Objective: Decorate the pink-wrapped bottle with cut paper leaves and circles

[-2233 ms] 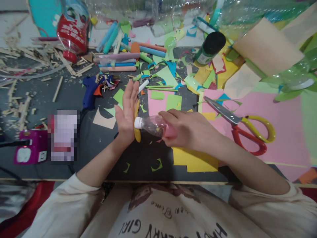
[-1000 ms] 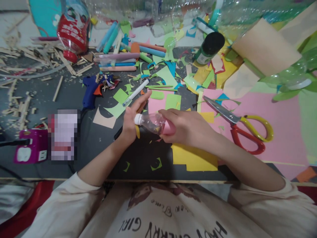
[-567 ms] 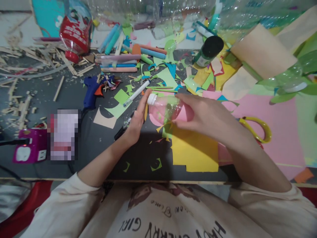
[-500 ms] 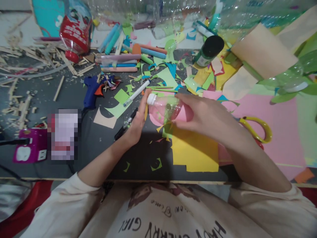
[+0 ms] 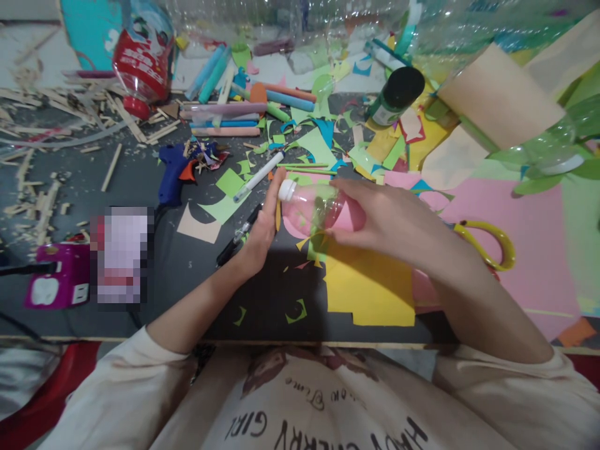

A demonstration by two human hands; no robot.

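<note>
A small clear plastic bottle (image 5: 313, 205) with a white cap lies on its side, cap to the left, over pink and green paper. My right hand (image 5: 375, 209) is closed around its base end, thumb and fingers on opposite sides. On the cap side, my left hand (image 5: 263, 234) stands on edge with its fingers stretched out together, against or very close to the cap. A white marker (image 5: 259, 177) and a black pen (image 5: 238, 236) lie beside my left hand. Below my right hand is a yellow paper sheet (image 5: 370, 284).
Yellow-handled scissors (image 5: 504, 247) rest on pink paper right of my forearm. To the left are a blue glue gun (image 5: 171, 174), a purple box (image 5: 56, 275) and scattered wooden sticks. Behind stand a red-labelled bottle (image 5: 143, 65), several markers and a dark-capped container (image 5: 396, 97).
Almost nothing differs. The bottle's cap end has shifted very slightly, and both hands keep their places.
</note>
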